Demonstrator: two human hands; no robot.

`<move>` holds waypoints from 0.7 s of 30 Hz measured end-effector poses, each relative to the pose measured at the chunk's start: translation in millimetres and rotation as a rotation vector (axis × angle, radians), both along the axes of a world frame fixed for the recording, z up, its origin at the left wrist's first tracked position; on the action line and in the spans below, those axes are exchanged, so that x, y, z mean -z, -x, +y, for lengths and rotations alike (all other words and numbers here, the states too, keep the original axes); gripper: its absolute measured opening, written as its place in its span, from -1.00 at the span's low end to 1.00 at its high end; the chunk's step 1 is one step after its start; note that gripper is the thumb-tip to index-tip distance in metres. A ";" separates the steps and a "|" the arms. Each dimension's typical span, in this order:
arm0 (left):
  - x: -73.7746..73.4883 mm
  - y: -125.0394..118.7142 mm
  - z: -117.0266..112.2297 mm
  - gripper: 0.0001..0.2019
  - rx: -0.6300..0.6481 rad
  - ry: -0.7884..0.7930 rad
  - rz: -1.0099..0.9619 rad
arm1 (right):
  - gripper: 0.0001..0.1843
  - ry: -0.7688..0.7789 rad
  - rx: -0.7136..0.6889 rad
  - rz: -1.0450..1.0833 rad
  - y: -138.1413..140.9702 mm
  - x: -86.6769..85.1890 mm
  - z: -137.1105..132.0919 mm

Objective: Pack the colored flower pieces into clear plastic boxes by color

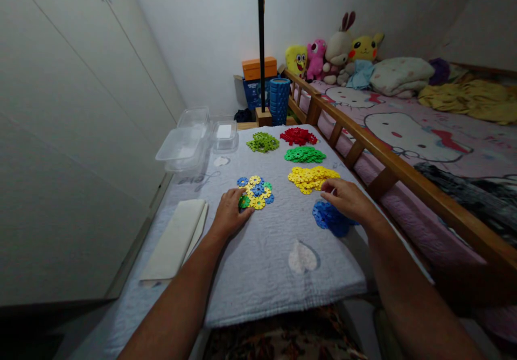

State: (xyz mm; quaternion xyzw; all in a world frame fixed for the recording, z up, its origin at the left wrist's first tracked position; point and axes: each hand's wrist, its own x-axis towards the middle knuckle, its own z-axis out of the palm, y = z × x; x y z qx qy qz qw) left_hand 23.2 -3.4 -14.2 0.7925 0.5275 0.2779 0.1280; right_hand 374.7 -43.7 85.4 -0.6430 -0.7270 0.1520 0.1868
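My left hand (232,212) rests at the left edge of a small mixed cluster of snowflake discs (255,189) in yellow, blue and green. Its fingers and thumb are spread around a green disc at the near side. Between a pile of yellow snowflake discs (307,178) and a pile of blue snowflake discs (329,217) hovers my right hand (343,195). Thumb and forefinger are drawn together at the near edge of the yellow pile; whatever they pinch, if anything, is too small to make out. That hand partly covers the blue pile.
Farther back lie dark green (305,154), red (299,136) and light green (263,142) disc piles. Clear plastic containers (181,145) stand at the back left, a folded cream cloth or sheet (173,239) at the left. A wooden bed rail (363,147) borders the right.
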 end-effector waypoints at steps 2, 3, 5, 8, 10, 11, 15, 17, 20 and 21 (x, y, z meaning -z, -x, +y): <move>-1.6 -0.1 -0.7 -0.49 0.002 0.006 -0.003 | -0.88 0.013 -0.059 0.014 27.1 2.9 5.5; -2.3 -0.2 -1.2 -0.49 0.004 0.007 -0.008 | -0.89 0.026 -0.098 0.010 41.3 5.8 8.7; -3.4 -0.5 -1.9 -0.49 0.007 0.004 -0.019 | -0.88 0.040 -0.168 -0.016 68.8 14.0 14.8; -3.7 -0.9 -2.6 -0.49 -0.001 0.004 -0.022 | -0.75 0.004 -0.223 -0.089 103.5 30.6 22.0; -3.2 -1.1 -2.8 -0.49 -0.004 0.007 -0.025 | -0.64 -0.031 -0.220 -0.124 120.3 42.6 25.9; -2.9 -1.2 -2.8 -0.49 -0.004 0.005 -0.028 | -0.61 -0.044 -0.216 -0.134 126.8 48.2 27.9; -2.0 -1.3 -2.8 -0.50 0.008 -0.011 -0.035 | -0.58 -0.057 -0.192 -0.164 144.2 63.1 37.1; -2.1 -1.4 -2.7 -0.50 0.007 -0.012 -0.033 | -0.55 -0.058 -0.176 -0.182 149.5 65.7 42.0; -2.4 -1.6 -2.7 -0.50 -0.004 -0.009 -0.033 | -0.56 -0.066 -0.181 -0.208 154.8 66.5 48.5; -2.5 -1.6 -2.7 -0.50 -0.006 -0.007 -0.033 | -0.58 -0.069 -0.188 -0.214 155.9 66.6 50.1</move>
